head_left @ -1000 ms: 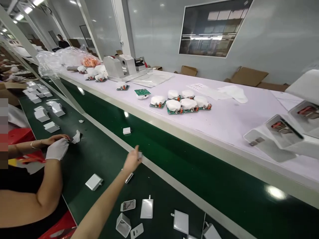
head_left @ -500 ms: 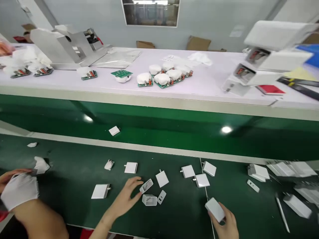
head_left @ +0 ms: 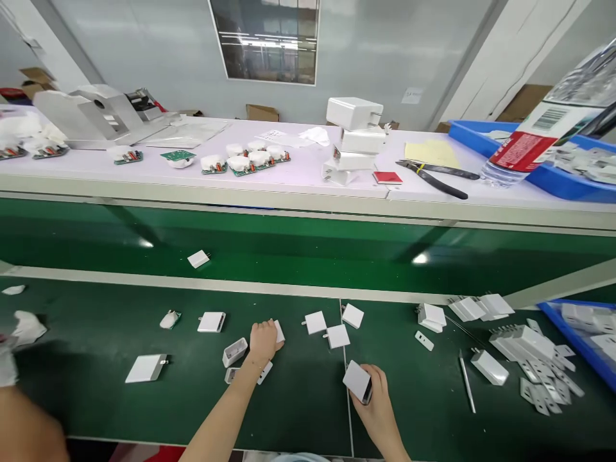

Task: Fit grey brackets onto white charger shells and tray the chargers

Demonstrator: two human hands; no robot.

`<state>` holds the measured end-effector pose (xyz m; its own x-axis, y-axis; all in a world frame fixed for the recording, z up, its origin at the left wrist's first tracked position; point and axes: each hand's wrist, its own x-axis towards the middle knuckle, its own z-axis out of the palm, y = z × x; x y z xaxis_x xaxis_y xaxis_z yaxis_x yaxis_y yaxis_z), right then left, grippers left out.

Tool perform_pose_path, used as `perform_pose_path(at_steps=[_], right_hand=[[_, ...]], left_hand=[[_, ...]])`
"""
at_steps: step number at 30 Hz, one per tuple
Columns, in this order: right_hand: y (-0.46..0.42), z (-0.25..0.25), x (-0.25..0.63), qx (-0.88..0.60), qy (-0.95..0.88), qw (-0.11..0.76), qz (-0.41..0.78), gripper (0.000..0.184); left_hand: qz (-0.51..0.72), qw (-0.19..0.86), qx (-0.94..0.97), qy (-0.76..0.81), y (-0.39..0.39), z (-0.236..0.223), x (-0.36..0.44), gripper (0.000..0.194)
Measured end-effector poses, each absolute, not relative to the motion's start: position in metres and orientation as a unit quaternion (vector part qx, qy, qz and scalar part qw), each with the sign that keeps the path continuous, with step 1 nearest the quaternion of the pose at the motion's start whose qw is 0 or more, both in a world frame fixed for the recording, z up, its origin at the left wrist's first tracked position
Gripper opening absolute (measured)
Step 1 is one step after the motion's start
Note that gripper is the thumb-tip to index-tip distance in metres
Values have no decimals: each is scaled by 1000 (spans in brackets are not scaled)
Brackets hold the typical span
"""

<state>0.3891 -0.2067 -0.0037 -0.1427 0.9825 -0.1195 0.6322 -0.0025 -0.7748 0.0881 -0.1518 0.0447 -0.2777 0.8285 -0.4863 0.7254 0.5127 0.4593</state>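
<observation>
My left hand (head_left: pixel 262 341) is closed on a white plug charger (head_left: pixel 280 331) at the green bench top, its fingers partly hiding it. Just left of that hand lies an open white charger housing (head_left: pixel 235 352). A second housing (head_left: pixel 231 375) and a slotted white end cap (head_left: pixel 265 372) are partly covered by my left forearm. My right hand (head_left: pixel 379 399) grips a larger white charger case (head_left: pixel 357 380), tilted, with a dark end facing me. Between the hands, further back, sit white chargers with prongs (head_left: pixel 337 335).
On the right are stacked white chargers (head_left: pixel 524 343), loose end caps (head_left: pixel 543 385), a pen-like tool (head_left: pixel 466 382) and a blue tray (head_left: pixel 577 343). The raised shelf carries circuit boards (head_left: pixel 250 160), pliers (head_left: pixel 437 176) and a bottle (head_left: pixel 524 141). A co-worker's arm (head_left: pixel 26 417) is at left.
The view has swung right. My left hand came back from the far left of the bench and closed on a white charger. My right hand, holding the case, has come into view.
</observation>
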Motion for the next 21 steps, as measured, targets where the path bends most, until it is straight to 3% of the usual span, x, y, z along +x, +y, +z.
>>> perform_pose_path(at_steps=[3, 6, 9, 11, 17, 21], right_hand=[[-200, -7, 418, -585, -678, 233, 379, 40], [-192, -10, 438, -561, -698, 223, 385, 41], [-183, -11, 451, -542, -719, 211, 381, 42], [-178, -11, 455, -529, -735, 199, 375, 40], [-177, -11, 455, -496, -781, 147, 350, 40], [-183, -9, 446, -484, -805, 124, 320, 54]], left_hand=[[187, 455, 433, 755, -160, 63, 104, 49], [335, 549, 368, 672, -176, 83, 134, 70], [466, 576, 287, 607, -191, 100, 173, 89], [522, 577, 240, 581, -197, 110, 194, 88], [576, 578, 168, 553, -207, 142, 218, 70], [560, 609, 173, 534, -216, 164, 223, 85]])
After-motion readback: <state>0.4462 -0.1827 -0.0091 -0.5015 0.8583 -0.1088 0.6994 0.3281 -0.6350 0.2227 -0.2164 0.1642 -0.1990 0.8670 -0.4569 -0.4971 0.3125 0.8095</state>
